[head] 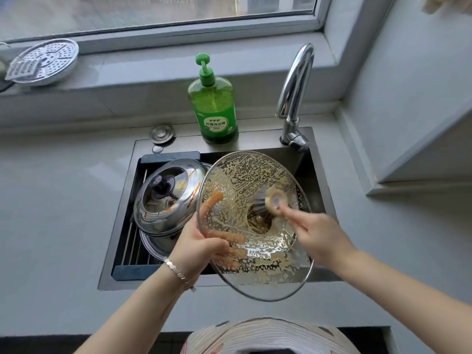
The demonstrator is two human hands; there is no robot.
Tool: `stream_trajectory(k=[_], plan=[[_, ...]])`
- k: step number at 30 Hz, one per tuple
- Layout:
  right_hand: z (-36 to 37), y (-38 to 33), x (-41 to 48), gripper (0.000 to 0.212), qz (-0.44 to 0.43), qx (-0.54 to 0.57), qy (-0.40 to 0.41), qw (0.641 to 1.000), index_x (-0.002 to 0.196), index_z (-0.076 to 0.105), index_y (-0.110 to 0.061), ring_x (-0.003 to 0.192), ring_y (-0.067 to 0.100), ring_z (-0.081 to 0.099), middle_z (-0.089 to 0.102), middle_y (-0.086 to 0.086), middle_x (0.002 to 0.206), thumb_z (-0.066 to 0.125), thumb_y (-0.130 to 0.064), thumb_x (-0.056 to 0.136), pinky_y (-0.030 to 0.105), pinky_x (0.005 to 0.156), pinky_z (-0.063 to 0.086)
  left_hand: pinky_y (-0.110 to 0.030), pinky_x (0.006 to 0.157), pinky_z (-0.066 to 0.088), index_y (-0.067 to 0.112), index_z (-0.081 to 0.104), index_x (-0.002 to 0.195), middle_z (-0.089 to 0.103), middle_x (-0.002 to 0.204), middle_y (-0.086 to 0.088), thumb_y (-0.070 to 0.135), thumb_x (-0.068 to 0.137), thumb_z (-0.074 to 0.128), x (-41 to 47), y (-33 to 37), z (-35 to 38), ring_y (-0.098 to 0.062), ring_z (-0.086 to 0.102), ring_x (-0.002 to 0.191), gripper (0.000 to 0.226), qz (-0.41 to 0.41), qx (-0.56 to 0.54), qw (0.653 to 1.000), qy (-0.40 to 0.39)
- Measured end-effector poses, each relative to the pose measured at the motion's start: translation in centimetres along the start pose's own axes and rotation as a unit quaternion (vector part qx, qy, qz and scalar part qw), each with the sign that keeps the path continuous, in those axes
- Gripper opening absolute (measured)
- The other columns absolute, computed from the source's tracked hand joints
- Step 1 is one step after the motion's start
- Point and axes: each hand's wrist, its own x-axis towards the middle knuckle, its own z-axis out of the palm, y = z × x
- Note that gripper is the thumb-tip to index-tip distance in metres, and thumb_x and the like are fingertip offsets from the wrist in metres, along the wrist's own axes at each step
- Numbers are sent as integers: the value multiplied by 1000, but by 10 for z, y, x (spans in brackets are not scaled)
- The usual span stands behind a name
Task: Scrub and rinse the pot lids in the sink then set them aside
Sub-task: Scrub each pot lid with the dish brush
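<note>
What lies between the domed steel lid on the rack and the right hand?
Head view: the round soapy glass lid, gripped by the left hand.

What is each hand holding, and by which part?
Left hand grips the glass lid by its left rim; right hand holds the scrub brush by its round top.

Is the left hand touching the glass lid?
Touching. The head view shows the left hand gripping the glass lid at its rim, its fingers seen through the soapy glass.
</note>
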Motion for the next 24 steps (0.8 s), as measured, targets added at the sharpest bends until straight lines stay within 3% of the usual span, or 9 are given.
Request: stream_trajectory(k=[2,4,5,9,13,16,20,24], plan=[[-5,8,5,40,24,-11,15,1000,132,44,-43,59,15,53,70,2,84,43,-22,98,33,61,46,-39,48,57,37,42,125,66,86,-35,-31,79,39,1,0,-1,-35,69,60,82,3,0,1000,9],[-17,18,16,38,91,-10,61,994,134,47,-38,85,25,62,70,8,106,41,-26,98,38,77,51,-41,49,57,35,40,129,66,87,-35,-30,78,40,1,1,-1,-35,69,61,83,8,4,1000,13],[-17,17,17,38,89,0,65,994,134,46,-37,91,29,63,69,10,108,41,-25,98,41,81,52,-41,50,57,35,39,130,66,87,-35,-30,78,40,1,2,-1,-35,68,61,84,12,7,1000,17],[1,-5,3,43,-2,17,15,1000,131,41,-44,62,23,57,71,9,84,45,-18,97,37,64,49,-40,49,57,35,40,132,67,87,-34,-28,76,46,3,4,-3,-36,68,61,85,25,-2,999,35],[-18,17,23,39,77,-7,85,993,133,48,-39,84,28,61,71,9,100,44,-22,97,38,74,50,-40,48,57,39,45,122,67,84,-33,-19,64,55,0,7,-3,-35,68,59,83,41,-16,998,46],[3,-1,2,40,-1,-4,3,1000,132,47,-41,67,21,58,69,4,81,44,-22,97,31,61,44,-40,48,57,40,45,121,67,83,-32,-29,72,49,2,5,-2,-35,68,60,84,45,-17,997,58],[-18,24,23,37,102,-39,69,992,131,50,-41,99,34,60,67,12,112,42,-27,97,38,81,48,-42,49,57,41,47,121,67,83,-32,-17,61,55,2,3,-4,-37,69,62,84,59,-29,995,73],[3,0,-5,40,-35,-20,-29,999,132,48,-41,78,23,61,71,6,93,45,-22,96,33,69,45,-41,49,56,39,45,123,69,78,-29,-31,76,44,5,5,-4,-33,69,59,84,65,-26,995,75]])
